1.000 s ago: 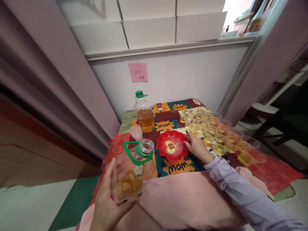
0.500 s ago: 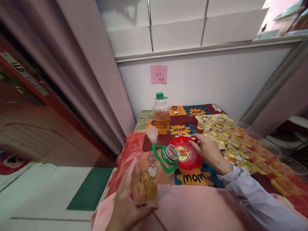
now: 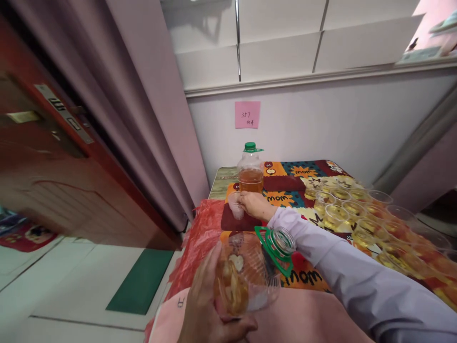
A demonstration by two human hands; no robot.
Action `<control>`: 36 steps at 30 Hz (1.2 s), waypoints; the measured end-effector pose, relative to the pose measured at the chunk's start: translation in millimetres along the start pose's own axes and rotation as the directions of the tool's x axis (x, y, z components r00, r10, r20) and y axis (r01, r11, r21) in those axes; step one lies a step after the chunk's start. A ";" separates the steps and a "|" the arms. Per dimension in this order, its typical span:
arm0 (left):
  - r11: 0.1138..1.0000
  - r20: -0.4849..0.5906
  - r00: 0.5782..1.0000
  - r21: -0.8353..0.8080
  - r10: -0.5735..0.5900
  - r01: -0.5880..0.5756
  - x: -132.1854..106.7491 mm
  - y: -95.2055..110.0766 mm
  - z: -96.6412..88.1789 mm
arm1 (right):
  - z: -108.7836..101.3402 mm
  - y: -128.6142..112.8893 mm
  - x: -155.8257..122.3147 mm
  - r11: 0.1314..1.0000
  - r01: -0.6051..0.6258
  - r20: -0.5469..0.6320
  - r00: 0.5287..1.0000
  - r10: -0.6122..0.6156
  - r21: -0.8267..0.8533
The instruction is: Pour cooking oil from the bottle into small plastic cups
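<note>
My left hand point(image 3: 203, 300) grips the base of a clear plastic jug point(image 3: 262, 271), which lies tilted with its uncapped mouth and green handle pointing right. A little amber liquid pools at its lower end. My right hand point(image 3: 257, 206) reaches across the table, its fingers closed on the rim of a stack of clear plastic cups point(image 3: 235, 209). Right behind the stack stands a second jug point(image 3: 251, 178), upright, with a green cap and amber liquid inside. A red dish point(image 3: 302, 266) is mostly hidden by my right forearm and the tilted jug.
Rows of clear cups point(image 3: 337, 214) holding yellowish liquid fill the table's right side. Red plastic sheeting point(image 3: 205, 224) covers the left edge. A patterned cloth point(image 3: 282, 183) lies on the table. A wall with a pink note point(image 3: 247, 115) rises behind; a door point(image 3: 71, 190) is at left.
My right hand has moved from the red dish leftward and away from me, onto the cup stack. The jug stays tilted in my left hand. The view has shifted slightly.
</note>
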State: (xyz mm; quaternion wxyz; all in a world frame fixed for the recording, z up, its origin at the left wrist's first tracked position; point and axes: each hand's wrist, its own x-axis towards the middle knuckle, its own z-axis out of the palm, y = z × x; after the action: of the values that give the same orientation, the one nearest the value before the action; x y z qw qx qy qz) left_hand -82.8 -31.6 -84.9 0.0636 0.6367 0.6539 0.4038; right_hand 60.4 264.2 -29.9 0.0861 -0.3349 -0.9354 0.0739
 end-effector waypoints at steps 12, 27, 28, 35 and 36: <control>0.997 -0.040 0.997 -0.015 0.069 -0.070 -2.8 -8.3 10.2 | 6.2 6.9 4.8 0.990 0.028 -0.154 0.988 -0.007 0.139; 0.993 0.038 0.993 0.015 0.114 -0.115 24.0 12.0 -10.7 | -20.9 68.0 -155.3 0.990 -0.039 -0.342 0.936 0.084 0.137; 0.994 0.041 0.993 0.016 0.110 -0.111 25.8 11.5 -10.7 | -11.0 73.6 -169.1 0.989 -0.067 -0.294 0.950 0.104 0.132; 0.998 0.045 0.997 0.014 0.059 -0.060 30.5 10.3 -8.7 | 27.4 81.4 -199.7 0.980 -0.147 -0.211 0.962 0.173 0.134; 0.999 0.040 0.998 0.017 0.047 -0.048 30.3 10.4 -8.3 | 28.1 79.9 -197.7 0.981 -0.145 -0.218 0.961 0.171 0.131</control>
State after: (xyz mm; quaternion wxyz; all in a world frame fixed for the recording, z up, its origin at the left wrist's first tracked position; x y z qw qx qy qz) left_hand -85.1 -10.0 -60.0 0.0613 0.6605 0.6407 0.3867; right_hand 254.0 196.7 -95.1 0.2056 -0.4093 -0.8839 0.0949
